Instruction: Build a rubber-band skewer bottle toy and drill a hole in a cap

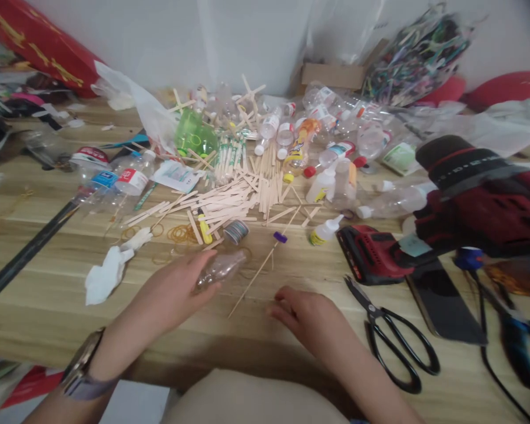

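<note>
My left hand (179, 288) is wrapped round a small clear plastic bottle (224, 270), which lies on its side just above the table; the palm hides its near end. My right hand (311, 318) hovers near the table's front with loosely curled fingers, the thumb a little apart, and nothing visible in it. Between the hands lies a thin wooden stick (251, 284) with a purple piece (280, 237) on it. Beyond the bottle are a small roll of tape (235, 232) and a yellow utility knife (204, 228).
Black-handled scissors (391, 330), a phone (446, 303) and a red cordless drill (468, 206) lie on the right. A glue bottle (325, 230) stands beyond my right hand. Popsicle sticks (221, 203) and plastic bottles pile up at the back. A crumpled tissue (108, 274) lies left.
</note>
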Motion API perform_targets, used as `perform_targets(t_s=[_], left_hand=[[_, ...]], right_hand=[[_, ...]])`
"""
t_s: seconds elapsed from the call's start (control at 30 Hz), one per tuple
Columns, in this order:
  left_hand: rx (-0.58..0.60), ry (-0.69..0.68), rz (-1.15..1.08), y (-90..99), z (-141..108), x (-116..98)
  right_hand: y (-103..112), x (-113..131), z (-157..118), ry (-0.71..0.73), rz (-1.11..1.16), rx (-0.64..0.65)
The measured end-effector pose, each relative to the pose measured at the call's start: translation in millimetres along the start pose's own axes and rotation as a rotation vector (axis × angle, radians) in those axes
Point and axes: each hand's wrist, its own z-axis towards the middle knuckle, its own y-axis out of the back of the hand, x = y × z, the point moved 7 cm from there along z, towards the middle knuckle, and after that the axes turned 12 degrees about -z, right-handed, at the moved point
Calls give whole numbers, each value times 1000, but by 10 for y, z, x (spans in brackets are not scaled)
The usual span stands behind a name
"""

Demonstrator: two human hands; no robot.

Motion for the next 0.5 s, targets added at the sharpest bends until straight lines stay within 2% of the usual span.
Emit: perform_targets(t_s=[0.1,0.27,0.33,0.4,0.5], left_hand=[[-103,-86,131,-4,11,-62],[-365,-260,388,-102,-67,-368],[-404,-331,445,-195,-98,-479],[-413,-341,486,-273,-108,-518],[-404,-296,521,-344,-113,-506]], right_hand=[[-44,68,-77,74,12,48],[-7,119,-168,184,87,64],[33,143,-229,244,202,76],[77,113,-327,281,382,77],[124,-147,-504,277,522,-38]])
